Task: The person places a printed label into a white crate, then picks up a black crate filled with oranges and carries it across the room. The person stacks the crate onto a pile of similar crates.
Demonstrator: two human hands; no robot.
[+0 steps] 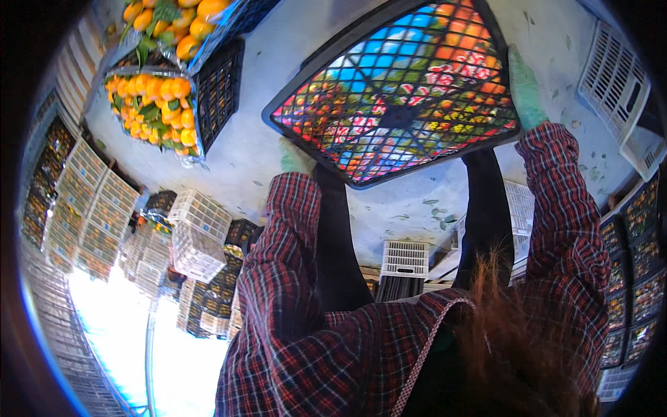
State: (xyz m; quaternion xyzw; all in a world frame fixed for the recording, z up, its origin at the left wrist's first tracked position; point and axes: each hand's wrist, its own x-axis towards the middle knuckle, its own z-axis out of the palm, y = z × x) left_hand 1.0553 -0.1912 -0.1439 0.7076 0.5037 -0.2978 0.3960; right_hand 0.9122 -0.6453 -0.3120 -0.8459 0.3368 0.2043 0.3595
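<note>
A black plastic lattice crate (398,117) is held up in front of me, tilted, with its lattice face towards me. Behind the lattice shows a brightly coloured printed sheet (385,44) with pictures of fruit, blossoms and blue sky. In a pale green glove, my left hand (296,157) grips the crate's near left edge, its fingers partly hidden behind the frame. My right hand (525,86), gloved alike, holds the right edge. What lies on the crate's far side is hidden.
Left stand black crates of leafy orange citrus fruit (153,107) in clear plastic lining. White plastic crates (200,232) are stacked further off; another white crate (617,78) stands right. Filled black crates (633,271) are piled at the right edge. Leaves litter the pale floor (396,208).
</note>
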